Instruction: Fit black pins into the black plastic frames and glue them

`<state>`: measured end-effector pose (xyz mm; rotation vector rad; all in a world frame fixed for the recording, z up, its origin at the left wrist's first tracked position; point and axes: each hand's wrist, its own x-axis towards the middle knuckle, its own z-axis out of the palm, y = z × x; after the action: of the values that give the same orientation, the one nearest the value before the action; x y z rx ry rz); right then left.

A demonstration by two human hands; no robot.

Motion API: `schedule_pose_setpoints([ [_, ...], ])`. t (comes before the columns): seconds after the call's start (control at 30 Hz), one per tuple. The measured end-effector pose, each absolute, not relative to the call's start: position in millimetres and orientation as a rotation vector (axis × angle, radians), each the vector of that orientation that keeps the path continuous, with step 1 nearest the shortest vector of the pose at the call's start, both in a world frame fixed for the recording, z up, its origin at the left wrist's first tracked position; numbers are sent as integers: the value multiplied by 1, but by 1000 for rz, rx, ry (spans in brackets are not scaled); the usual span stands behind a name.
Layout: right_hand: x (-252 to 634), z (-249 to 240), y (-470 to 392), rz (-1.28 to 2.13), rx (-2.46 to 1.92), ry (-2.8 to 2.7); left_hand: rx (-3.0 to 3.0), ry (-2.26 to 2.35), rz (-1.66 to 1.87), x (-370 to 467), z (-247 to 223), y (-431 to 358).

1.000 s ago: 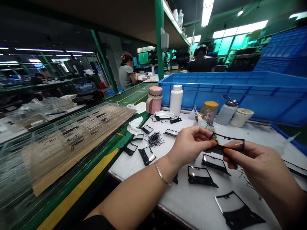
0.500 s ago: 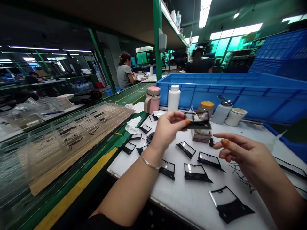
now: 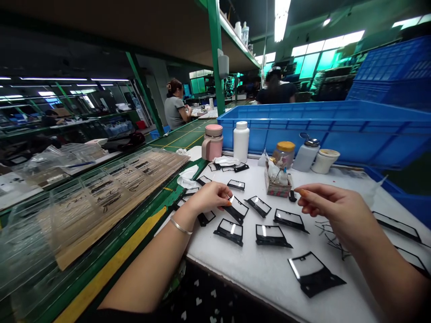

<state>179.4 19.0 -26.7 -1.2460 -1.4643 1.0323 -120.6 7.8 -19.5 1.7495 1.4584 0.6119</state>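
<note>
My left hand [image 3: 215, 196] pinches the edge of a black frame with a clear window [image 3: 238, 209], low over the white tabletop [image 3: 235, 273]. Similar frames lie spread around it, one [image 3: 272, 235] in front and a bigger-looking one [image 3: 313, 271] nearer me. On the other side, my right hand [image 3: 318, 202] hovers above the table with thumb and forefinger pressed together. Whatever sits between those fingertips is too small to make out. Close to them is a small black piece [image 3: 292, 196], beside a little box of odds and ends [image 3: 278, 183].
Behind stand a pink mug [image 3: 213, 142], a white bottle [image 3: 241, 142], a yellow-lidded jar [image 3: 283, 154] and a pump bottle [image 3: 305, 154]. A large blue crate [image 3: 323, 134] borders the back. Clear divided trays [image 3: 111, 188] lie left. Thin black strips [image 3: 336, 240] rest below my right hand.
My left hand has come down and left with the black frame, from above the small box to the tabletop. My right hand's fingers have drawn together. The view has shifted slightly.
</note>
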Motion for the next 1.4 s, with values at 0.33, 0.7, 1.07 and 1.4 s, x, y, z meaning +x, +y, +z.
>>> schedule_pose_setpoints([
  [0.33, 178, -22, 17, 1005, -1254, -1465, 2286, 1796, 431, -116, 5, 29],
  [0.7, 188, -20, 23, 966, -1224, -1296, 2438, 1763, -127, -96, -9, 104],
  [1.07, 184, -18, 19, 957, -1245, -1330, 2397, 1762, -11, -130, 24, 66],
  [1.4, 187, -28, 25, 838, -1299, -1304, 2392, 1535, -175, -190, 30, -19],
])
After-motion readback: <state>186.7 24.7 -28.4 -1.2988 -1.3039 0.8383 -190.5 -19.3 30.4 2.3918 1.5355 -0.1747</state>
